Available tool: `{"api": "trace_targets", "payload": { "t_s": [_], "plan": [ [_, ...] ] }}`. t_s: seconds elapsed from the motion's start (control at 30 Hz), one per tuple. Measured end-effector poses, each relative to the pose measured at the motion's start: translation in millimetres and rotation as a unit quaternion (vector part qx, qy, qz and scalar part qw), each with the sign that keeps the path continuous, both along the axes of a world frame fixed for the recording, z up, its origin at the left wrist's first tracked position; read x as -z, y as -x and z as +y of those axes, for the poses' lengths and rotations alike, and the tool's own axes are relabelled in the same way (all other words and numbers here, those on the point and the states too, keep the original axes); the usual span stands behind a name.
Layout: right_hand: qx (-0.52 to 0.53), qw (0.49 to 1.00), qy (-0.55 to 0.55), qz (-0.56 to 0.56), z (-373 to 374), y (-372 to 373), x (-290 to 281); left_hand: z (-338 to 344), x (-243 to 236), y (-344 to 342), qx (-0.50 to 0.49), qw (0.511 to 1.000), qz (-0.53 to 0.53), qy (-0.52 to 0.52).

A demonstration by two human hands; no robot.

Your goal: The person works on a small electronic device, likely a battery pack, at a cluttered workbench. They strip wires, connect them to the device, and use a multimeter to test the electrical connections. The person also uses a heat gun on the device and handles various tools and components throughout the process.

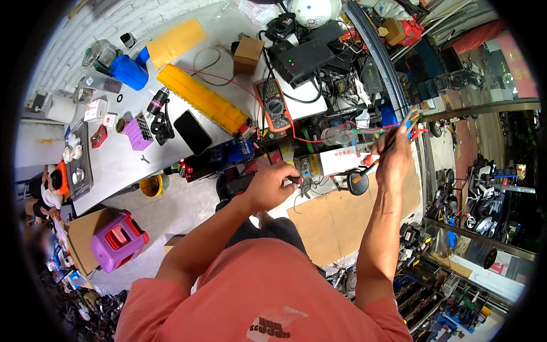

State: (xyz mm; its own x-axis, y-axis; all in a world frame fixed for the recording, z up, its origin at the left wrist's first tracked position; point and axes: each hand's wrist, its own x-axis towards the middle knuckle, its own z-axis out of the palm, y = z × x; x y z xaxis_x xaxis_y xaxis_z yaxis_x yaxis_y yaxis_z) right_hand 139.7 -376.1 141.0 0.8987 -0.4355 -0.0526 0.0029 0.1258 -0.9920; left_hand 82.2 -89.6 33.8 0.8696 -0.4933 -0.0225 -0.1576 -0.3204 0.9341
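Observation:
My left hand (272,187) is closed in a pinch at the front edge of the bench, on a small red-and-black piece (295,180) whose kind I cannot make out. Farther right, my raised right hand (394,157) is closed round a slim tool; its grey-and-orange end (410,117) sticks out past the fingers, its kind unclear. Thin red wires (370,131) run to that hand from the left. Between the hands lie a white box (337,162) and a round black object (358,184). An orange multimeter (272,105) with a lit display rests beyond them, its red lead trailing rightward.
A long yellow battery pack (205,101) and a black phone (192,132) lie on the white bench (114,165). A black power unit (301,61) with lit lamps stands at the back. Below are a yellow bucket (151,186) and a purple stool (119,240). Cardboard (336,222) lies near me.

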Motion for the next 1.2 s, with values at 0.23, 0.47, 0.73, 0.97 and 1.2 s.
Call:
{"api": "trace_targets", "payload": {
  "t_s": [0.23, 0.47, 0.73, 0.97, 1.2],
  "plan": [
    [-0.123, 0.988, 0.093, 0.008, 74.0, -120.4, 3.4, 27.5, 3.2, 4.7, 0.038, 0.999, -0.003, -0.023],
    [-0.019, 0.971, -0.151, 0.184, 100.6, -198.9, 127.7, 96.0, -0.1, 6.1, -0.041, 0.992, 0.12, -0.001],
    [0.064, 0.926, -0.185, 0.323, 153.3, -227.9, 178.8, 200.5, 17.1, 11.3, -0.192, 0.967, 0.165, -0.035],
    [0.074, 0.926, -0.255, 0.269, 154.2, -228.2, 167.4, 247.7, 22.0, 10.7, -0.243, 0.945, 0.215, -0.029],
    [0.082, 0.946, -0.258, 0.176, 120.0, -147.6, 124.1, 209.8, -1.3, -8.5, -0.195, 0.962, 0.189, 0.031]
  ]
}}
